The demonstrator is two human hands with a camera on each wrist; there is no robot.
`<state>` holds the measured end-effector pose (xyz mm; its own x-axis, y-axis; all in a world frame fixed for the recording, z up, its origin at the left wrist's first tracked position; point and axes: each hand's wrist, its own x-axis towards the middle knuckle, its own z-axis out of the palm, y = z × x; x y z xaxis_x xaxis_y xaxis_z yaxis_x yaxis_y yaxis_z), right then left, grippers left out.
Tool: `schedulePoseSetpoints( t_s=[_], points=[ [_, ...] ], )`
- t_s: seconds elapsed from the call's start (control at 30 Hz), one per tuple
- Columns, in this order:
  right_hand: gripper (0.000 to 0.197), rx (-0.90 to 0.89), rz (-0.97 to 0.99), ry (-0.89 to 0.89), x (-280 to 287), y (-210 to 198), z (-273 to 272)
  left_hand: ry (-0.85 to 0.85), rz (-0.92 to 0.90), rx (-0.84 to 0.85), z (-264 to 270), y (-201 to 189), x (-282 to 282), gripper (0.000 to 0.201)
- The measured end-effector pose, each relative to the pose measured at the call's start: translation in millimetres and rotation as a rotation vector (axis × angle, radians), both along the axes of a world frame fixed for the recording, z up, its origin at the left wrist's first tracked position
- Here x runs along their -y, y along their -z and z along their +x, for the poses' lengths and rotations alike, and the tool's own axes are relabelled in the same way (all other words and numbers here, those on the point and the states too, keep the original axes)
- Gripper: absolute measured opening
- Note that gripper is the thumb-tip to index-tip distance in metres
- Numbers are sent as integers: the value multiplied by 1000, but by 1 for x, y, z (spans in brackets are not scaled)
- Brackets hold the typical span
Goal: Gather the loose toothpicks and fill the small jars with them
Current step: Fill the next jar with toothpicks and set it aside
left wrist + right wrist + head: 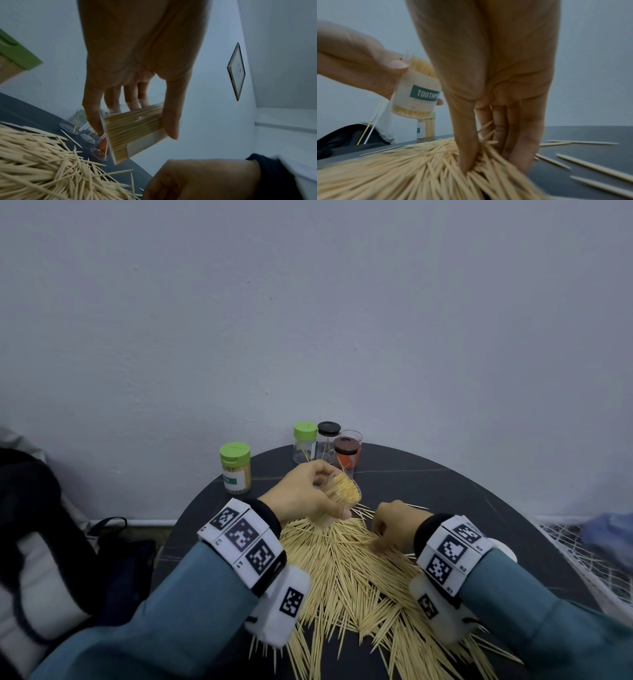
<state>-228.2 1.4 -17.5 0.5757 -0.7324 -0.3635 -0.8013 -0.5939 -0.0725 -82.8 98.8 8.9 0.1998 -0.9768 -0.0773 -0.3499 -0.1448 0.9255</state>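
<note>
1. On the dark round counter [445, 484] a wide heap of loose toothpicks [346, 570] spreads from the middle toward the near edge.
2. The left hand [301, 494] holds an open clear jar [339, 498] tilted above the far end of the heap; its fingers [171, 121] and thumb are clamped around the jar's wall.
3. The jar is packed with toothpicks and carries a label reading "TOOTHP…".
4. The right hand [394, 525] reaches down into the heap, its fingers [467, 155] closed together on a bunch of toothpicks.
5. At the far left stands a full green-lidded jar [235, 469].
6. Behind the hands stand another green-lidded jar [305, 441], a black-lidded jar [328, 440], a brown-lidded jar [347, 455] and a lidless clear jar [352, 435].
</note>
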Motion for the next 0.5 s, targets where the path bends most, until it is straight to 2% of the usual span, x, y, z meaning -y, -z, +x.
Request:
schedulePoseSetpoints(
  t_s=[0.4,0.5],
  points=[
    [24,55,53,-27,6,-6,-14,3,22,18,-2,-1,0,57],
    [22,103,121,8,8,-6,-18,-1,32,23,-2,-1,0,59]
  ],
)
